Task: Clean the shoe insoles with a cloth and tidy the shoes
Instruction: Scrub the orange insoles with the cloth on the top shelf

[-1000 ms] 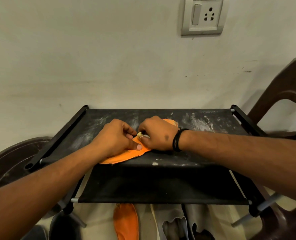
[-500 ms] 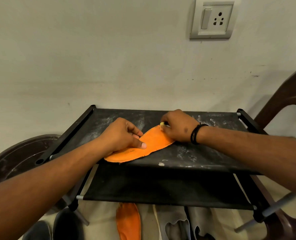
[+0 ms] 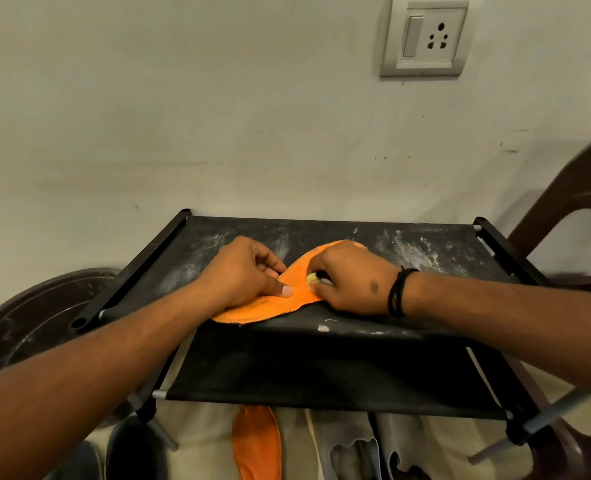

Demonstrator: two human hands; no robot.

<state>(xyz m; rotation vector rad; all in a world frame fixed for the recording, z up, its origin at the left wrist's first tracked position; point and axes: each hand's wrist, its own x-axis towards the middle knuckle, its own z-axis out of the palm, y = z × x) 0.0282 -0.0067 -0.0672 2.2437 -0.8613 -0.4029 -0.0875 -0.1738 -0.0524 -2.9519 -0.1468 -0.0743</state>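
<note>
An orange insole (image 3: pixel 288 296) lies flat on the top shelf of a black fabric shoe rack (image 3: pixel 425 258). My left hand (image 3: pixel 242 275) presses the insole's near end down, thumb stretched across it and fingers curled. My right hand (image 3: pixel 351 277) covers the insole's far half and grips a small pale yellow cloth (image 3: pixel 313 278), of which only a tip shows between the fingers. A second orange insole (image 3: pixel 257 441) lies on the level below, at the frame's bottom.
The rack's top is dusted with white powder. Grey shoes (image 3: pixel 373 452) sit below the rack beside the second insole, a dark shoe (image 3: pixel 127 448) at lower left. A brown plastic chair (image 3: pixel 564 209) stands at right, a brown round tub (image 3: pixel 27 320) at left. A wall socket (image 3: pixel 427 38) is above.
My right hand slid the cloth out to the insole's far tip and has come back toward the middle, close to my left thumb. My left hand stayed pressing the near end.
</note>
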